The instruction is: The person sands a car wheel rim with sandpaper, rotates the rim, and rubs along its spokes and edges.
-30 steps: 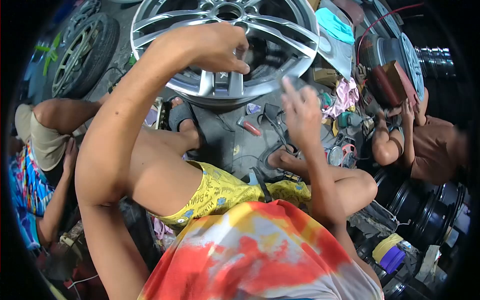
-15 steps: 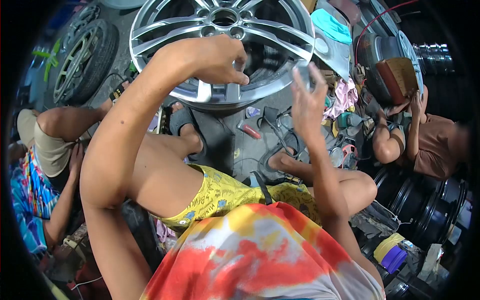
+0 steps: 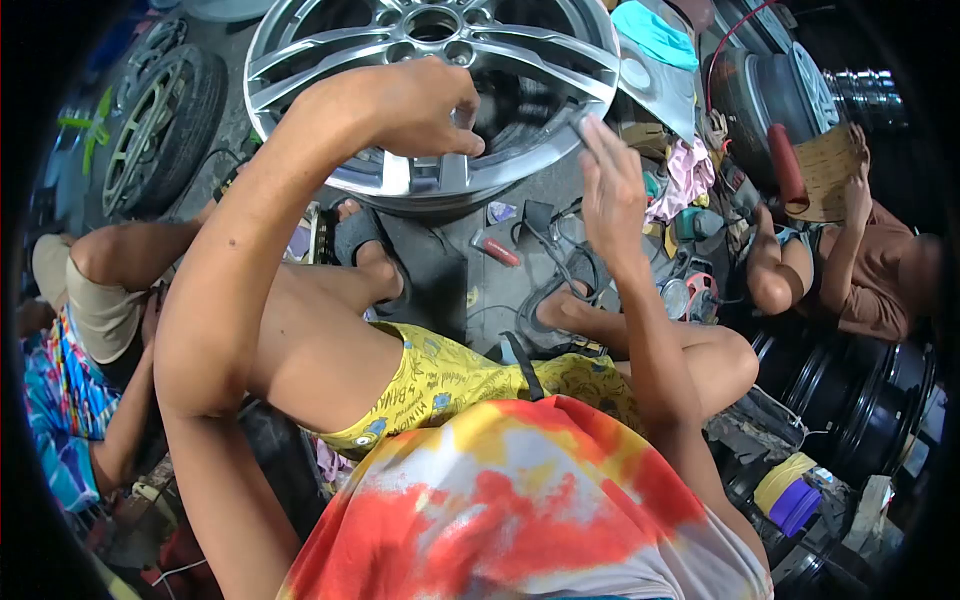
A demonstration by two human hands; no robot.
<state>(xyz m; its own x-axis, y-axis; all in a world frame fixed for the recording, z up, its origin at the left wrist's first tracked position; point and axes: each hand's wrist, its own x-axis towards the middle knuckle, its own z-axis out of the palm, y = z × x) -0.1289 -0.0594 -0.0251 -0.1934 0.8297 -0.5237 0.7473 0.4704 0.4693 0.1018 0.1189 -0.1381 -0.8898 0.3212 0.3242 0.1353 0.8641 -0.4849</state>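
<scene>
A silver alloy wheel rim [image 3: 590, 70] with paired spokes lies face up in front of me. My left hand [image 3: 425, 105] bends over its near spokes with curled fingers and seems to grip one; some fingertips are hidden. Over the rim's right lip, my right hand [image 3: 612, 195] points its fingers toward the metal. At those fingertips is a small grey piece [image 3: 578, 120], blurred, perhaps sandpaper. A short red cylinder [image 3: 498, 250] lies on the ground below the rim.
Tires with wheels lean at left [image 3: 165, 130]. At right, another person [image 3: 865, 255] holds a brown sheet [image 3: 825, 175]. Black rims [image 3: 840, 400] stand lower right. Pink cloth [image 3: 683, 180], a teal cloth [image 3: 655, 35] and cables [image 3: 565, 250] are nearby. A second person's knee [image 3: 110, 250] is at left.
My right hand has turned, bringing its fingers closer together and toward the rim's lip. My left hand stays on the spokes. At right, the other person has raised and opened out the brown sheet.
</scene>
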